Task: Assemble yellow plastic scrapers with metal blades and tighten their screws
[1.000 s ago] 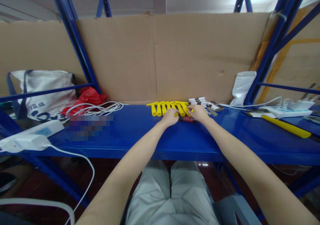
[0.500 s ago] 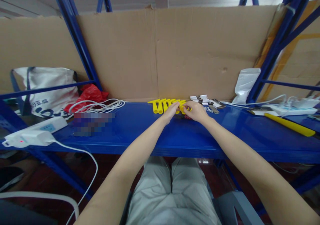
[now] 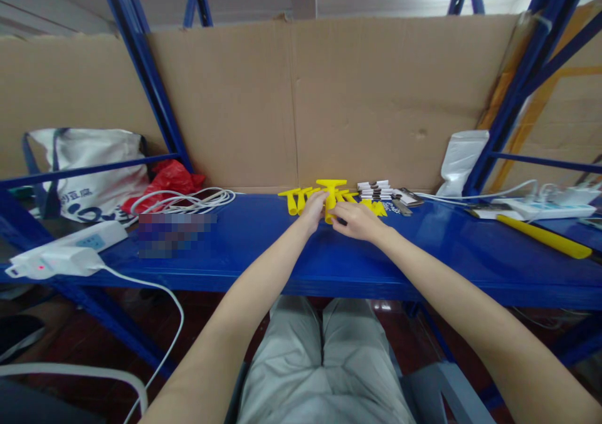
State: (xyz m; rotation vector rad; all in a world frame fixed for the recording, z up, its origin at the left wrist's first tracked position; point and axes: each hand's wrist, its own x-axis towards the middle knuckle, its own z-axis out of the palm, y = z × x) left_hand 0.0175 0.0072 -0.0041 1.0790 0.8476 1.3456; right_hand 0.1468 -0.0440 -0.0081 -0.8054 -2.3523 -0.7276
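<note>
A yellow T-shaped handle (image 3: 331, 185) stands between my two hands, its wide bar at the top and its round grip pointing down toward me. My left hand (image 3: 314, 212) is closed around its left side. The fingers of my right hand (image 3: 358, 221) pinch the lower grip from the right. Behind my hands, several like yellow handles (image 3: 292, 202) lie in a row on the blue shelf, partly hidden by my hands. Small yellow pieces (image 3: 376, 208) lie just beyond my right hand.
White pieces with dark bands (image 3: 375, 190) are stacked right of the row, beside small dark flat items (image 3: 404, 199). A long yellow tool (image 3: 545, 236) and power strip (image 3: 555, 207) lie right. Left are coiled white cable (image 3: 207, 201), red bag (image 3: 172, 182) and another power strip (image 3: 89, 242).
One yellow T-shaped handle is now raised upright between my hands, with its bar above the row. My right hand has shifted slightly left and down, uncovering small yellow pieces on the shelf.
</note>
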